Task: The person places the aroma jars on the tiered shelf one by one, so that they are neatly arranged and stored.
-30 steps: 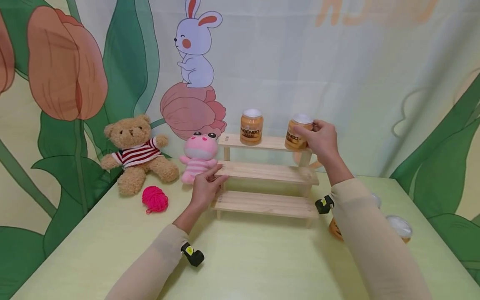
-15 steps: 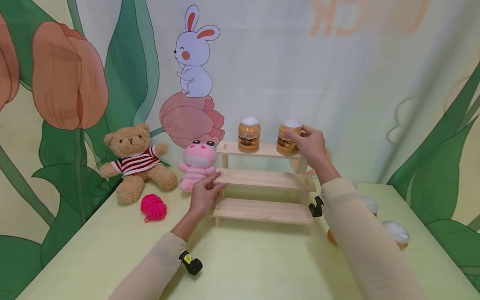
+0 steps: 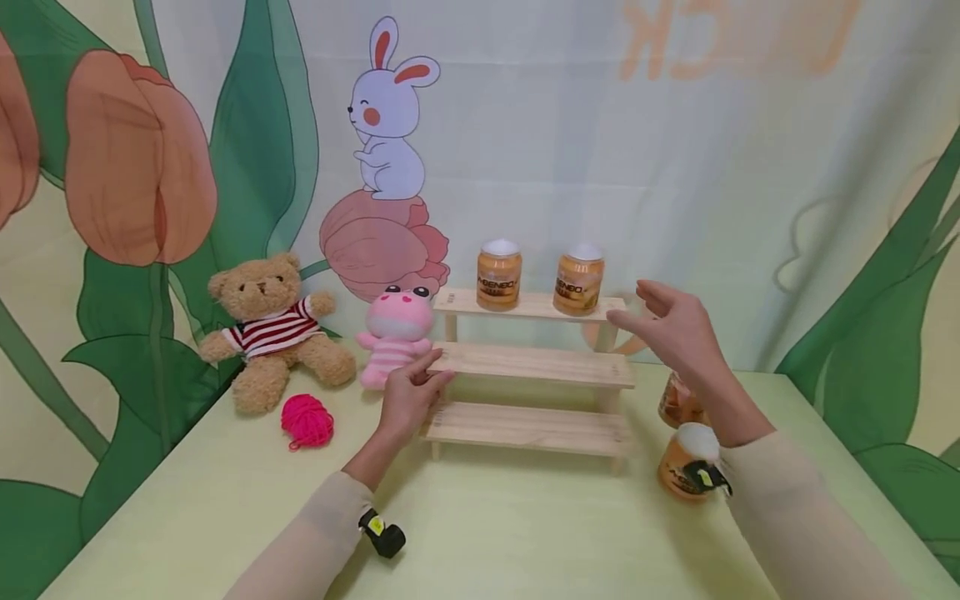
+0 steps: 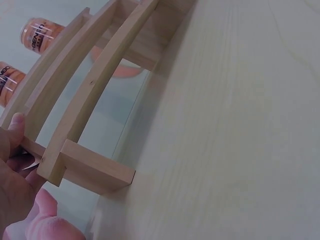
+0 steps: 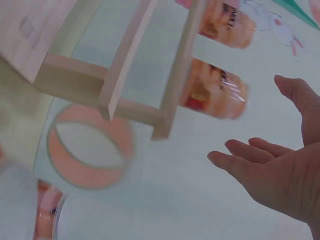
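A three-tier wooden shelf (image 3: 532, 363) stands on the table. Two orange jars with white lids sit upright on its top tier, one left of the middle (image 3: 498, 280) and one toward the right (image 3: 578, 283). My left hand (image 3: 405, 406) holds the shelf's left end at the middle tier, thumb and fingers about the side piece in the left wrist view. My right hand (image 3: 678, 329) is in the air right of the top tier, fingers spread and apart from the right-hand jar (image 5: 212, 91); nothing is in it.
Two more orange jars, a nearer one (image 3: 678, 471) and a farther one (image 3: 677, 402), stand on the table (image 3: 525, 533) at right, partly behind my right arm. A pink plush toy (image 3: 397, 329), a teddy bear (image 3: 273, 329) and a pink yarn ball (image 3: 307, 421) sit at left.
My right hand has let go of the right-hand jar, which now stands on the top tier, and has moved right and down. The left hand stays at the shelf.
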Demonstrator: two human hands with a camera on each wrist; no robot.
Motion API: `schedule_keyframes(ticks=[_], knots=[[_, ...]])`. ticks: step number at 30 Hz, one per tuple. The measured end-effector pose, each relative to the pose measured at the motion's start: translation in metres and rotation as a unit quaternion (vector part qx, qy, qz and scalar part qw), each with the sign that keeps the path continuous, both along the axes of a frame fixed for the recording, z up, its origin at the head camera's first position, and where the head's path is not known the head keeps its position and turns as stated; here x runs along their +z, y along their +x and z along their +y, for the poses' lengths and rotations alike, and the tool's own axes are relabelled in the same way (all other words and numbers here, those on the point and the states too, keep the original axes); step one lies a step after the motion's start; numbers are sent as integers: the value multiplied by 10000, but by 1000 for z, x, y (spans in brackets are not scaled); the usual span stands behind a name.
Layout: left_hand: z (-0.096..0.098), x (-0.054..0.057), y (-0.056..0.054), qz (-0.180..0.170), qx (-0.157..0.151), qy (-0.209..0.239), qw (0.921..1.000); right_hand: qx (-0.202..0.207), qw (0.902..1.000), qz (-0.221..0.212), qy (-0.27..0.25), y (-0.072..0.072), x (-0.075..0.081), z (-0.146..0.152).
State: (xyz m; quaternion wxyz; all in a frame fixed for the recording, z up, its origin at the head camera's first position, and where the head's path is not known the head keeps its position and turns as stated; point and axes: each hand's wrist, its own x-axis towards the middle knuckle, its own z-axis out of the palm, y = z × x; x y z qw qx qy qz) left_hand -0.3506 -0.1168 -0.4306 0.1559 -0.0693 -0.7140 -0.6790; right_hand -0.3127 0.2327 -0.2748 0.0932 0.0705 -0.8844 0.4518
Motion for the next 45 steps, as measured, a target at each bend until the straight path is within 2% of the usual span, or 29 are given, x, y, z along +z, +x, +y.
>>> schedule_keyframes(ticks=[5,7,10,12,15,20,23,27,30,34,42,45], knots=[[-2,0,3,-29,149,-68,9999,-123,9998,-145,111,42,-10,27],[-3,0,3,-55,193,-93,9998,-131,9996,-170,173,53,-17,39],[-2,0,3,-44,184,-68,9998,-58,9992,-111,367,60,-30,59],[-1,0,3,-26,140,-23,9999,81,9990,-90,436,62,-40,71],[2,2,2,7,51,41,10000,497,9972,-98,547,60,-53,85],[3,5,1,-75,-9,28,10000,1101,9898,-379,817,55,-63,91],[3,6,2,-149,-39,16,9999,1202,9867,-494,971,55,-65,94],[3,5,2,-117,-9,33,9999,1193,9858,-344,1130,55,-65,107],[4,3,2,-65,34,51,10000,1163,9850,-292,1242,56,-65,126],[3,-1,1,-33,45,90,9999,1237,9817,-507,1355,60,-68,157],[2,1,2,-26,2,80,10000,1405,9833,-810,828,66,-88,211],[2,2,1,-49,1,52,10000,1711,9790,-946,582,68,-96,226]])
